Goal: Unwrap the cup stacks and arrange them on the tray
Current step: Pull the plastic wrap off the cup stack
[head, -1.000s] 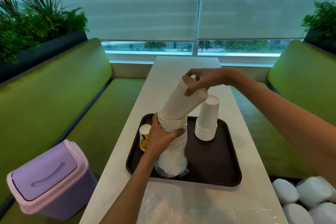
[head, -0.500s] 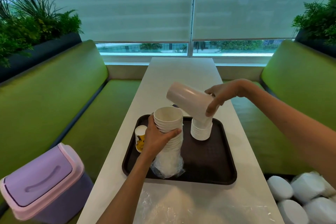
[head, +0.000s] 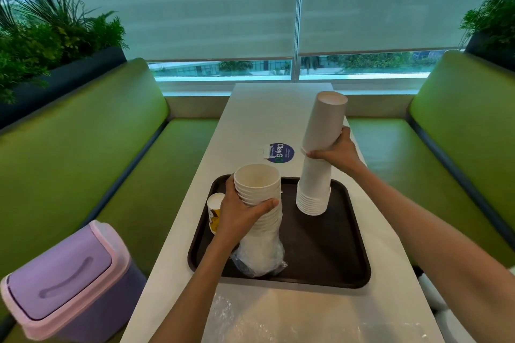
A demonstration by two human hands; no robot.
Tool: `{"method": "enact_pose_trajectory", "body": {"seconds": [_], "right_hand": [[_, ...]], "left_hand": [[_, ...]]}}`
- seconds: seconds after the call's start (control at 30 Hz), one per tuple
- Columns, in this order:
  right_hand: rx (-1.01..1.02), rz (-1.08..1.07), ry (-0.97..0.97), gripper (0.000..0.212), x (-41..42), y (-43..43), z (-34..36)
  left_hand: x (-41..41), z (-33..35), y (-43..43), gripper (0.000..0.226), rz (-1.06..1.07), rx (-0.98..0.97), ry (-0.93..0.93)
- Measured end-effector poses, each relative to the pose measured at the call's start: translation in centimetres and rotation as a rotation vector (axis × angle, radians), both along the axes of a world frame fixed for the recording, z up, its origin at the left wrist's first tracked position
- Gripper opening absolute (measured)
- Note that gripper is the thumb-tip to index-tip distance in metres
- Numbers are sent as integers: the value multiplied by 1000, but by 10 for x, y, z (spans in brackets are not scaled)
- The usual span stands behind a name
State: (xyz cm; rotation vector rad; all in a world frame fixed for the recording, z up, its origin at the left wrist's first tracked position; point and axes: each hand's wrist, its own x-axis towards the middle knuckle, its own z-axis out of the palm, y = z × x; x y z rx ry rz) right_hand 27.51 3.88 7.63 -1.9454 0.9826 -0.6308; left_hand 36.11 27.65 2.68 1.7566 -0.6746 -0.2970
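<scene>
While left fingers (head: 264, 205) clasp the wrapped stack (head: 257, 186) and right fingers (head: 316, 154) the inverted stack (head: 324, 122), a cup (head: 214, 205) sits half-hidden.

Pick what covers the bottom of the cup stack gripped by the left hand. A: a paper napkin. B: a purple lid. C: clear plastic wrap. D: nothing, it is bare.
C: clear plastic wrap is bunched round the base of the cup stack that the left hand grips on the tray.
</scene>
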Motion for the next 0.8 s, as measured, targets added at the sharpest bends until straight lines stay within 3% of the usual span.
{"method": "enact_pose_trajectory", "body": {"seconds": [0.2,0.37,0.53,0.63,0.8], "right_hand": [[-20,5,60,102,7,-3,-22],[65,-16,64,140,1,-4,-31],[-218,-105,-103,110,3,1,8],[-343,119,-166,95,13,21,37],[-270,624,311,78,34,67,67]], "left_hand": [[1,-1,-1,89,-6,1,-2],[1,-4,0,91,-2,5,1],[-2,-3,0,91,-12,12,10],[-2,-4,-1,90,-5,0,12],[-3,-2,-1,88,6,1,16]]}}
